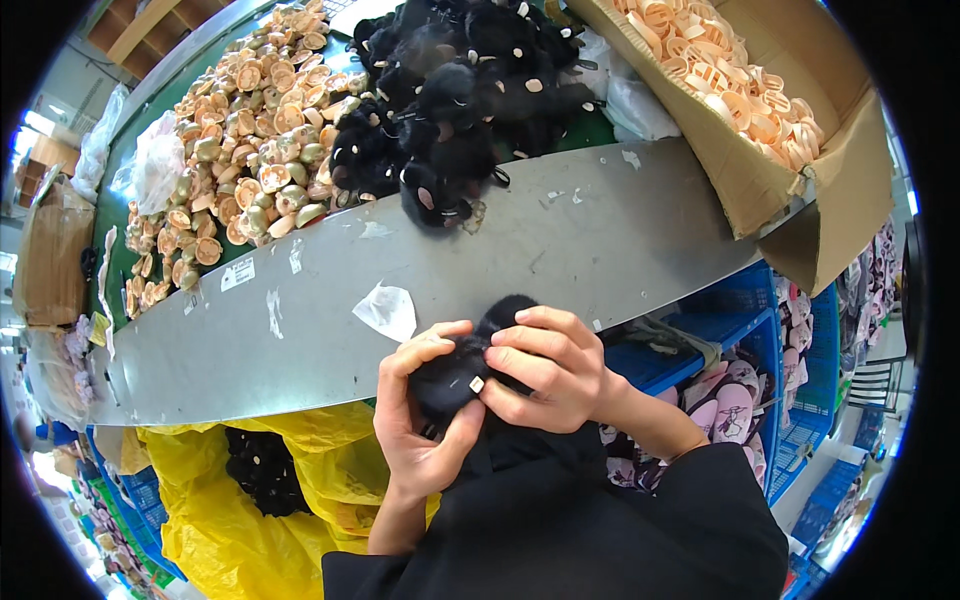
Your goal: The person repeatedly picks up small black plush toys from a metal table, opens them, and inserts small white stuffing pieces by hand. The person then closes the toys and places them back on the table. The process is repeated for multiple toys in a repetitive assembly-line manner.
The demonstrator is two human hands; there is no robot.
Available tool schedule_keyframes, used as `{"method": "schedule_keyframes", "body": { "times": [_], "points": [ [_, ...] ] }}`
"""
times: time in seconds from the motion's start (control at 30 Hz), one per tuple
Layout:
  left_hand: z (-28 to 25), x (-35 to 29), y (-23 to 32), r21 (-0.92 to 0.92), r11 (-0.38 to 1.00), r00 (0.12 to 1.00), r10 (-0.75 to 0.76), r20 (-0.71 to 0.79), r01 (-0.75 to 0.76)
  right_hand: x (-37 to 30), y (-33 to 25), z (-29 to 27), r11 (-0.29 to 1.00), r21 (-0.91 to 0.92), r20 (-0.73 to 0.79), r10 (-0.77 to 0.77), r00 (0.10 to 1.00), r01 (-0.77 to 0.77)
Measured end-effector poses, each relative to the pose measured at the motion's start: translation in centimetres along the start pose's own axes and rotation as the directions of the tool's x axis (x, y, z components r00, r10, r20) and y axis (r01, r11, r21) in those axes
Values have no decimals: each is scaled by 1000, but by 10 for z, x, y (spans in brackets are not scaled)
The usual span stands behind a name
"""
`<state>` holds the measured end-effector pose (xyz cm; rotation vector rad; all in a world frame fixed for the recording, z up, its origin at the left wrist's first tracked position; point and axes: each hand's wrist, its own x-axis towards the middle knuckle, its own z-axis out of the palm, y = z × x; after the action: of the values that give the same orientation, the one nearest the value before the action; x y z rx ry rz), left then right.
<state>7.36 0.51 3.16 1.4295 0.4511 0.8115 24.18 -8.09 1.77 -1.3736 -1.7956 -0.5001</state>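
Plush [438,388], black and furry, sits between the left hand [408,430] and the right hand [560,375], and I'm watching it from straight above, just at the near edge of the desk [560,255]. On the left I see a wide C: fingers bent over the far side, thumb stretched along the near side, the black fur between them. Over on the right, the fingers are curled and their tips press into the fur; the right thumb I can't make out. So both hands are part-closed and both have hold of that one piece. A small pale tag [477,383] shows on it, right by the right fingertips; touching or not, I can't say.

Up the desk, just past the hands, I've got a white scrap [387,312] lying on the bare metal. Farther back there's a heap of black plush pieces [455,90], one of them out on the metal strip, and against its left side a spread of rounded peach-and-olive shells [270,110]. To the upper right, an open cardboard box [690,140] is loaded with peach plastic parts [740,80]. Below the desk on the left, a yellow bag [330,450] gapes around dark pieces [265,470]; on the right, pink printed items [735,412] fill a blue rack [735,325].
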Motion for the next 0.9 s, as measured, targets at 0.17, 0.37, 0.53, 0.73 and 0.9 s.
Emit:
{"method": "schedule_keyframes", "body": {
  "times": [0.17, 0.37, 0.53, 0.73, 0.9],
  "points": [
    [2, -4, 7, -51, 996, 980, -81, -180, 73, 4, 7, -17, 994, 102, 14, 23, 1000, -25],
    [-13, -17, -12, 125, 991, 947, -5, -321, 48, 41, 68, -85, 932, -306, 3, 207, 978, -196],
    [-18, -21, -5, 6, 999, 920, -30, -390, 35, 107, 200, -156, 725, -529, -3, 519, 855, -442],
    [-21, -24, -13, 76, 997, 907, 9, -421, 26, 118, 312, -204, 537, -782, 305, 772, 558, -316],
    [-25, -26, -14, 68, 995, 898, -42, -438, 80, 99, 336, -180, 532, -824, 405, 792, 456, -194]
  ]
}}
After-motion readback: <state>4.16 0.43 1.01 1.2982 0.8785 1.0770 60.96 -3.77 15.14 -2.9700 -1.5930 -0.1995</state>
